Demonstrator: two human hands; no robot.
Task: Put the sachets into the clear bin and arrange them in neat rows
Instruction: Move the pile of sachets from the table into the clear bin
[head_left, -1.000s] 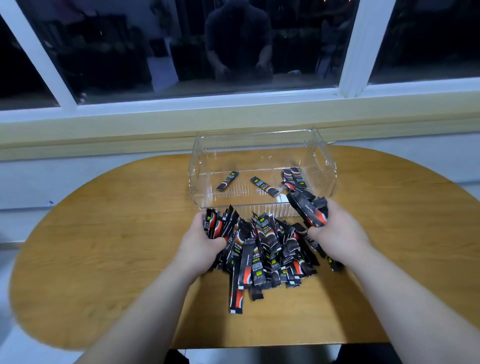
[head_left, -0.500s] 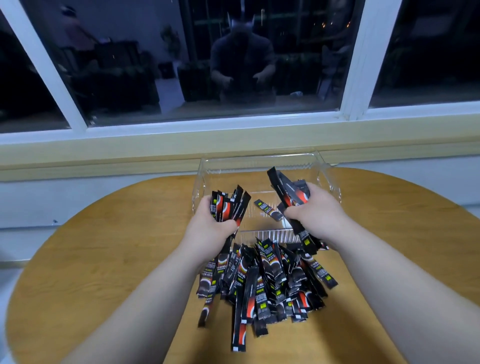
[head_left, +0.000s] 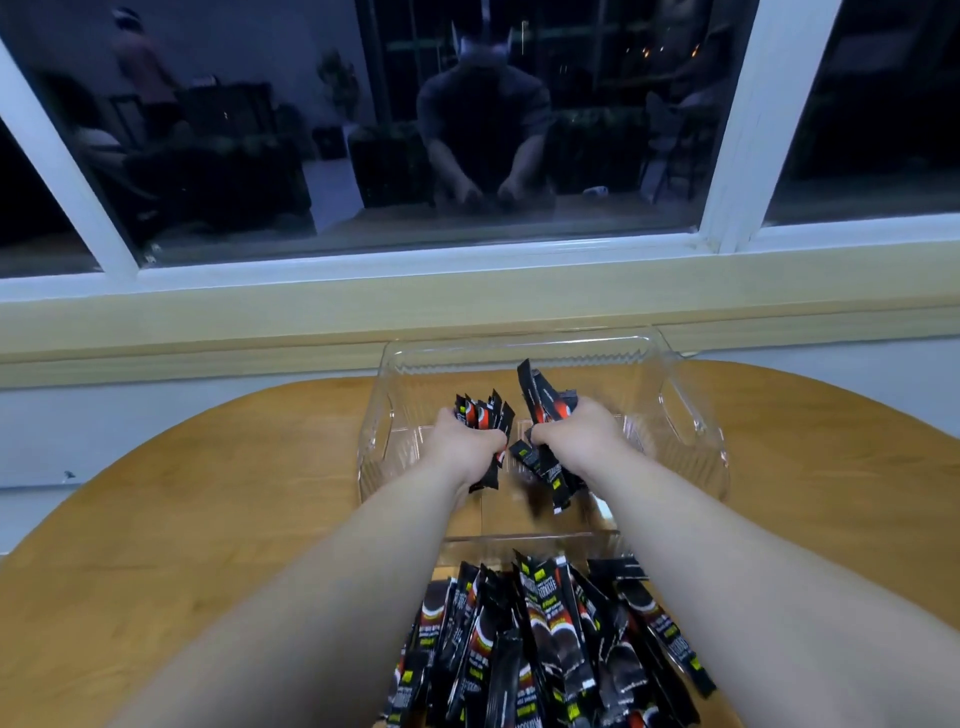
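A clear plastic bin (head_left: 675, 415) stands on the wooden table against the window wall. Both my hands are inside it, above its floor. My left hand (head_left: 462, 441) grips a bunch of black and red sachets (head_left: 483, 413) that stick up out of my fist. My right hand (head_left: 582, 434) grips a second bunch of sachets (head_left: 543, 395), with ends showing above and below the fist. A large loose pile of the same sachets (head_left: 545, 644) lies on the table in front of the bin. The bin floor under my hands is mostly hidden.
The oval wooden table (head_left: 234, 493) spreads left and right of the bin. Behind it runs a pale window sill (head_left: 467, 306) and a dark window with white frames.
Both hands have lifted bunches of sachets off the pile and carried them forward into the bin. The camera has tilted, so the pile now sits lower in view.
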